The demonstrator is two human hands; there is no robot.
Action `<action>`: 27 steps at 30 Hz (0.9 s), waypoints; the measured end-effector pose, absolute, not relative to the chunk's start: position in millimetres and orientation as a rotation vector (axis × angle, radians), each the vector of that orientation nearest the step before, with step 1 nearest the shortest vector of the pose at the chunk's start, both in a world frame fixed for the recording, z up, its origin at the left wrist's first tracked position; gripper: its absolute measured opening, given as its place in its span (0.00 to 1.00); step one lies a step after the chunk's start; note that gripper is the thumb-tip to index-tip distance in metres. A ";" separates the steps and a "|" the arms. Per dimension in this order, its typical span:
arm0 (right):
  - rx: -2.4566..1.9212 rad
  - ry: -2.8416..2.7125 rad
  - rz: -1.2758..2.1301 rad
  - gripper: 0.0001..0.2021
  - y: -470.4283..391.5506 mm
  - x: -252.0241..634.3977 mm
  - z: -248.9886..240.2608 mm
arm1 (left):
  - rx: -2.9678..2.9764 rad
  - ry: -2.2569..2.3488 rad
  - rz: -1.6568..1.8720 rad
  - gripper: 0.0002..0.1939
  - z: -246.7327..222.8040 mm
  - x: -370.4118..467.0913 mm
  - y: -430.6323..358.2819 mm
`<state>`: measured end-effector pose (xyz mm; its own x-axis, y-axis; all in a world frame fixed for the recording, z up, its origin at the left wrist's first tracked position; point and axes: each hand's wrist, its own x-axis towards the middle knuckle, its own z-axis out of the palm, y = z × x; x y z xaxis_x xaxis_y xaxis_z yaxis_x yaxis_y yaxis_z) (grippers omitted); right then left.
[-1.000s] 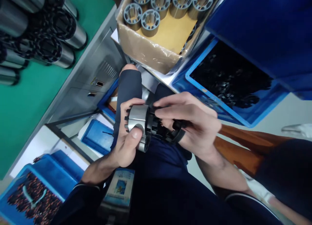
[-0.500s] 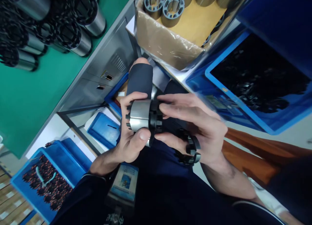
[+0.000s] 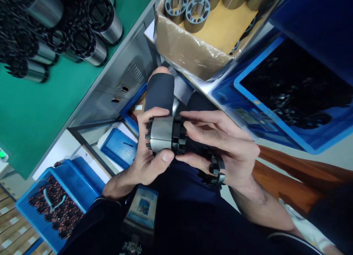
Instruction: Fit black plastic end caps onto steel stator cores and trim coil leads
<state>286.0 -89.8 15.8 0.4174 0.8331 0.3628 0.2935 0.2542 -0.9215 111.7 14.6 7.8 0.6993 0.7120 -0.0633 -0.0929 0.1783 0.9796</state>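
My left hand point(image 3: 147, 161) is wrapped round a silver metal stator core point(image 3: 162, 133), with its thumb below and fingers behind. Black teeth stick out at the core's left end. On the right end sits a black toothed plastic ring point(image 3: 179, 137), and the fingertips of my right hand point(image 3: 231, 144) rest around it. A second black toothed ring point(image 3: 217, 170) is held in the lower fingers of that same hand, near the palm. The core lies on its side in front of my lap.
Cores with black ends stand on a green table point(image 3: 68, 89) at upper left. A plastic-lined cardboard box point(image 3: 190, 45) holds bare cores. At right, a blue bin point(image 3: 278, 119) contains black parts. Pliers point(image 3: 52, 201) lie in a blue tray point(image 3: 35, 223) at lower left. Orange fabric point(image 3: 275, 181) appears at right.
The core has turned a little about its length, so its seam shows lower. Both hands keep their hold, and the whole view has shifted slightly.
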 end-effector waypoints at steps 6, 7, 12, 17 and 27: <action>-1.242 -1.177 0.489 0.35 -95.4 297.2 12.2 | 1.489 0.441 0.481 0.27 28.9 105.5 30.3; -1.238 -1.188 0.482 0.36 -96.7 298.4 10.4 | 1.526 0.425 0.480 0.28 29.8 104.5 32.8; -1.208 -1.173 0.474 0.35 -97.1 293.3 4.9 | 1.621 0.357 0.426 0.32 24.3 103.0 35.6; -1.406 -1.281 0.449 0.29 -87.3 293.0 18.4 | 1.338 0.531 0.519 0.24 17.6 114.3 25.0; -1.568 -1.218 0.713 0.20 -110.2 323.3 18.6 | 0.933 0.842 0.670 0.28 28.9 147.0 28.3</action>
<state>323.3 -110.2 18.6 0.3227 0.9394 0.1157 0.3596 -0.0086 -0.9331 147.0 28.3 28.9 0.5124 0.7961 -0.3219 -0.1341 0.4445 0.8857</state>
